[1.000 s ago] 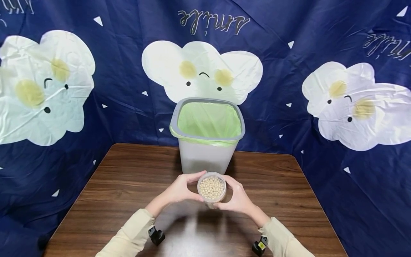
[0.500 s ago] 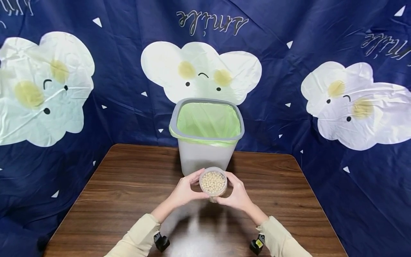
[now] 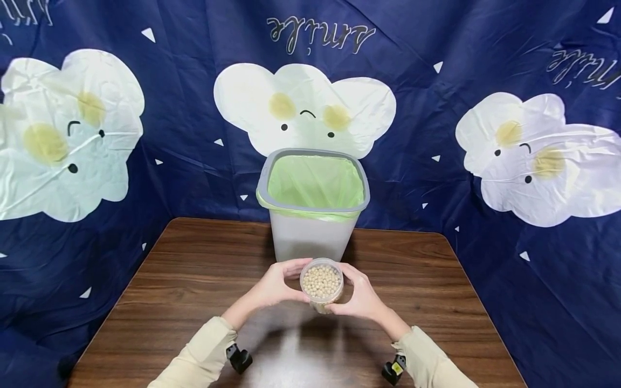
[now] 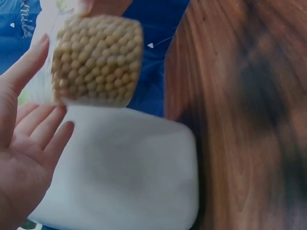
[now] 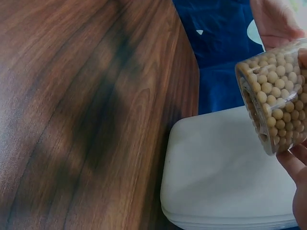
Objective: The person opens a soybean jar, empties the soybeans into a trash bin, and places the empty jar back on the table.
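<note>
Above the table's (image 3: 194, 280) middle, a clear jar of soybeans (image 3: 321, 284) sits between the left hand (image 3: 274, 285) and right hand (image 3: 361, 296), both with fingers curled round it. Toward the far edge stands a green-lined bin (image 3: 312, 207).

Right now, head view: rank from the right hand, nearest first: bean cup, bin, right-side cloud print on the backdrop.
1. Bean cup: held between the right hand and the left hand, just above the table.
2. Bin: with a green liner, directly behind the cup, at the table's far edge.
3. Right-side cloud print: on the backdrop, up and far right, beyond the table.
</note>
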